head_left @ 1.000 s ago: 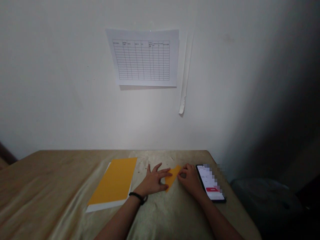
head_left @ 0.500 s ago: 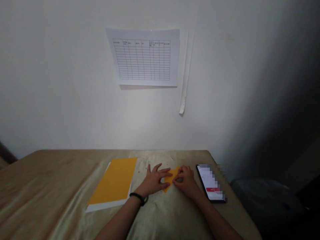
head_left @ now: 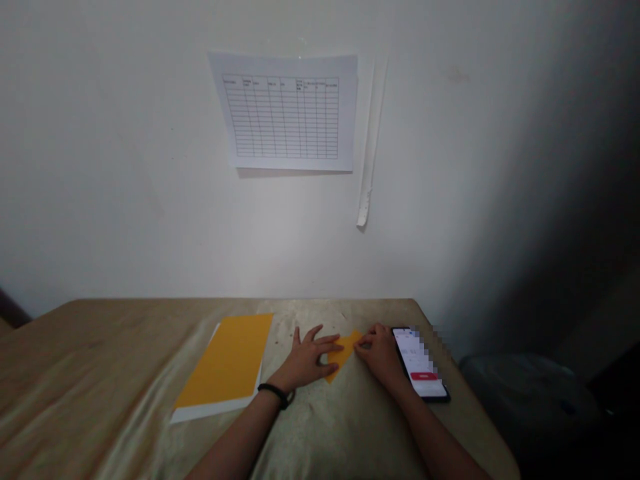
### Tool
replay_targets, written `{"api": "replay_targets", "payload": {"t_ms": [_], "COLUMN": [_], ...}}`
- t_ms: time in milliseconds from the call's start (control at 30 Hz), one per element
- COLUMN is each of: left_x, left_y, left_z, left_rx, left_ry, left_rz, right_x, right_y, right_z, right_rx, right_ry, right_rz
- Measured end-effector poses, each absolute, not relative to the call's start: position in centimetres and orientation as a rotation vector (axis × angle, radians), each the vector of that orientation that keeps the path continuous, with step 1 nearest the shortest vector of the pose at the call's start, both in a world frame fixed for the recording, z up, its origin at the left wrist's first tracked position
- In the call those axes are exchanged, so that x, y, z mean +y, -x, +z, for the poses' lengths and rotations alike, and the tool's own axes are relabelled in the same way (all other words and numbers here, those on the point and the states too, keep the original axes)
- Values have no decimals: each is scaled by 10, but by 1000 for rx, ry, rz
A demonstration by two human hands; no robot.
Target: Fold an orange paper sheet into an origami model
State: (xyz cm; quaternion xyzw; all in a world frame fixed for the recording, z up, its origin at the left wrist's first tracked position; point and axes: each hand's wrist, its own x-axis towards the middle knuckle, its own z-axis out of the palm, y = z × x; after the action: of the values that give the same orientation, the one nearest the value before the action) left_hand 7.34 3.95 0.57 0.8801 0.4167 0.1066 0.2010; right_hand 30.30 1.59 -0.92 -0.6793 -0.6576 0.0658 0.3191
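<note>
A small folded orange paper lies on the cloth-covered table between my hands. My left hand, with a black band at the wrist, lies flat with fingers spread, pressing the paper's left part down. My right hand has its fingers curled and pinched at the paper's upper right edge, fingertips against the fold.
A stack of orange sheets on white paper lies to the left. A phone with a lit screen lies just right of my right hand, near the table's right edge. A printed grid sheet hangs on the wall behind.
My right hand slid left over the orange paper, then back to its upper right edge. My left hand has stayed flat on it.
</note>
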Motion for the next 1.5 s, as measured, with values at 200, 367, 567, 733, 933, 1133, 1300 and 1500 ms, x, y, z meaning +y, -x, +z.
{"api": "replay_targets", "payload": {"t_ms": [200, 367, 567, 733, 933, 1133, 1300, 1500], "left_x": [32, 29, 32, 34, 34, 34, 35, 34], "left_y": [-79, -83, -79, -77, -78, -78, -78, -78], "left_z": [5, 6, 5, 4, 3, 2, 1, 3], "left_rx": [1178, 1221, 1253, 1246, 1263, 1271, 1271, 1278], "left_ry": [-2505, -2537, -2537, -2520, -2518, -2524, -2534, -2527], "left_rz": [344, 318, 304, 289, 293, 307, 300, 292], "right_x": [13, 8, 8, 5, 5, 5, 6, 10], "right_y": [-303, -302, -308, -299, -284, -288, -298, -309], "right_z": [-8, -9, -12, -11, -16, -15, -12, -13], "right_rx": [-1734, -1736, -1684, -1749, -1806, -1757, -1705, -1643], "right_ry": [1794, 1732, 1766, 1671, 1595, 1688, 1775, 1855], "right_rz": [161, 174, 162, 233, 299, 253, 192, 126]}}
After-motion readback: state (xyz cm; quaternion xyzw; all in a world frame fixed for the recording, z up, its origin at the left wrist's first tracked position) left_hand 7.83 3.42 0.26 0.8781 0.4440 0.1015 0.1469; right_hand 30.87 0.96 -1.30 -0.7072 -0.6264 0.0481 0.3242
